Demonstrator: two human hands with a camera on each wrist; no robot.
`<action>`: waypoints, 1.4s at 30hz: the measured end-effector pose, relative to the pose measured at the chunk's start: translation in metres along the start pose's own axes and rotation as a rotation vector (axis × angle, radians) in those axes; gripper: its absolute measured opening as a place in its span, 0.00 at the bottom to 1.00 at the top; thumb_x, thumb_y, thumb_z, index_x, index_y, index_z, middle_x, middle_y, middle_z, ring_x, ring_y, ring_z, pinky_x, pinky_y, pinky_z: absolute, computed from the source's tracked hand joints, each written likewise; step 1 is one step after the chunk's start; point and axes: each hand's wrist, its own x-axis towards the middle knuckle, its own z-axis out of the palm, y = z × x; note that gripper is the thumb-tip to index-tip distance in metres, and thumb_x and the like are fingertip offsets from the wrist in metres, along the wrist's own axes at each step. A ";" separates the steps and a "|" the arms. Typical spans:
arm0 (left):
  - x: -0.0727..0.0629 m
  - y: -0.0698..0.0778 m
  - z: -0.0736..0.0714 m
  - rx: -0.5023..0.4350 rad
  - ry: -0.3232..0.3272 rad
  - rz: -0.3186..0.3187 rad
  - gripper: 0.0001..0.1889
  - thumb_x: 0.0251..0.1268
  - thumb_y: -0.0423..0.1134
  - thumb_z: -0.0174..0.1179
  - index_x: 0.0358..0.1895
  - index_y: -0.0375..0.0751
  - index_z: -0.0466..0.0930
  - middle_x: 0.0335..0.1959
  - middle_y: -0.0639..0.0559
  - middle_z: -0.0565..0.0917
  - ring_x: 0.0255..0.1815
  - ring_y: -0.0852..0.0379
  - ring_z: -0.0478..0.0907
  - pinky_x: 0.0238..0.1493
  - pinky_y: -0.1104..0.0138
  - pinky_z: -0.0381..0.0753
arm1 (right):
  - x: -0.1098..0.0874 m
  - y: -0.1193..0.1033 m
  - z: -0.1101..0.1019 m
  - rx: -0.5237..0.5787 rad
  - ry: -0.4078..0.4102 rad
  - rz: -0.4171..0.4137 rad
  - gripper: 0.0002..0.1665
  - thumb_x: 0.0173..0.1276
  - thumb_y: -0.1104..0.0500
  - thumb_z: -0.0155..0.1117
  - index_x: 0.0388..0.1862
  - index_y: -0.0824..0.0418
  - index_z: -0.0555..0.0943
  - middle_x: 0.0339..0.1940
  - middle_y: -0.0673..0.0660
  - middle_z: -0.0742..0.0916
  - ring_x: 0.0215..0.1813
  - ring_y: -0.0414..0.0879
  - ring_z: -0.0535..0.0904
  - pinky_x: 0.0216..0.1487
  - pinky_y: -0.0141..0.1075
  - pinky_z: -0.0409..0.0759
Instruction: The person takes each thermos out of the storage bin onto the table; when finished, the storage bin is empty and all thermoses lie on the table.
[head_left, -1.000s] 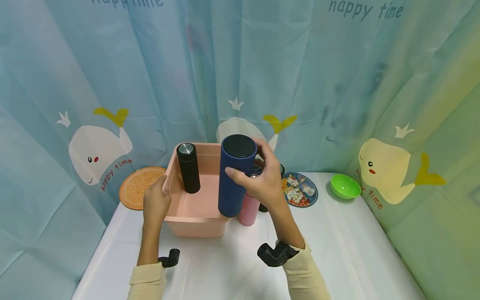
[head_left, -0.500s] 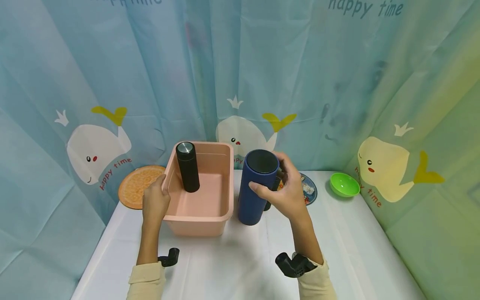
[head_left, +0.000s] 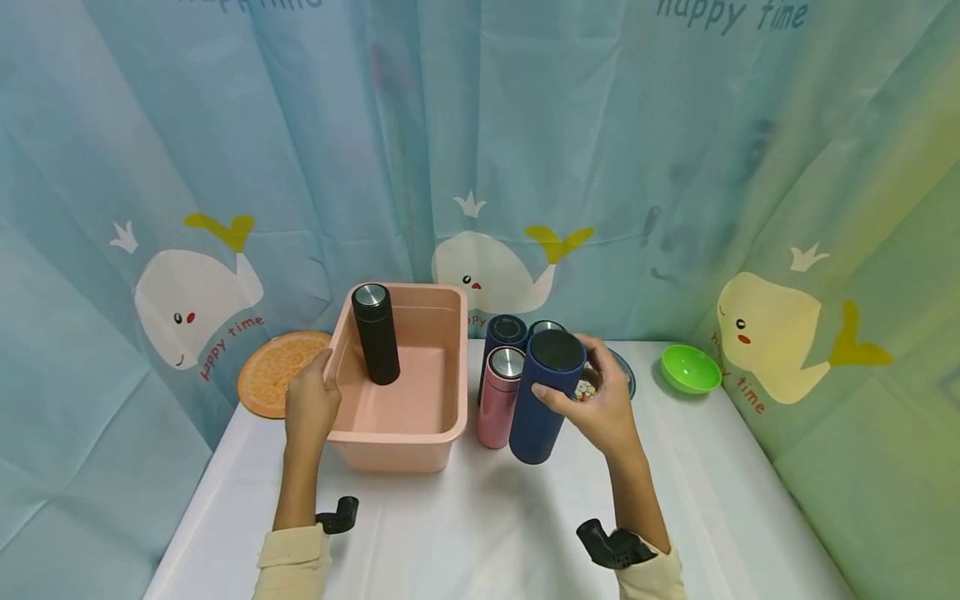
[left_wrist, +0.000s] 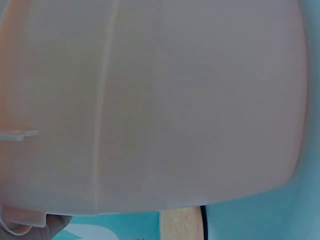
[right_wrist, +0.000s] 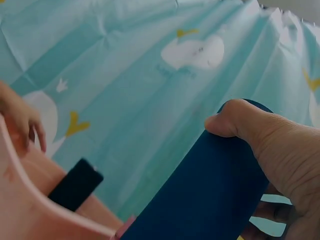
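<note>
My left hand grips the left rim of a pink plastic tub; the tub's outer side fills the left wrist view. Inside the tub a black thermos with a silver-topped lid stands upright. My right hand holds a navy blue thermos by its upper part, slightly tilted, thumb across the near side, as the right wrist view also shows. It overlaps a pink thermos with a silver lid. Behind these stand a dark blue thermos and another silver-lidded bottle, mostly hidden.
An orange round board leans at the left behind my hand. A cartoon plate sits partly hidden behind my right hand, with a green bowl farther right. A blue curtain hangs behind the white table.
My right hand has carried the navy blue thermos from beside the tub's right rim rightward and nearer, uncovering the pink thermos. My left hand and the tub have stayed put.
</note>
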 end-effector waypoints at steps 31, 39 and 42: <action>0.000 0.001 -0.002 0.001 -0.002 0.017 0.23 0.65 0.26 0.51 0.65 0.32 0.72 0.59 0.28 0.78 0.51 0.27 0.79 0.43 0.42 0.80 | -0.019 0.061 0.016 -0.088 0.070 0.351 0.43 0.52 0.66 0.76 0.67 0.66 0.69 0.56 0.60 0.79 0.52 0.39 0.73 0.52 0.27 0.74; 0.000 0.001 -0.001 0.005 0.007 0.002 0.24 0.64 0.25 0.50 0.65 0.33 0.72 0.59 0.29 0.78 0.52 0.27 0.79 0.46 0.40 0.78 | -0.020 0.098 0.019 -0.088 0.082 0.338 0.46 0.51 0.60 0.79 0.69 0.60 0.69 0.60 0.58 0.79 0.56 0.45 0.73 0.54 0.28 0.73; 0.000 0.001 -0.001 0.004 0.009 0.001 0.24 0.63 0.25 0.51 0.65 0.34 0.72 0.59 0.30 0.78 0.52 0.27 0.79 0.46 0.41 0.78 | -0.020 0.101 0.020 -0.088 0.088 0.311 0.46 0.50 0.59 0.80 0.68 0.60 0.69 0.59 0.58 0.79 0.56 0.46 0.74 0.52 0.25 0.74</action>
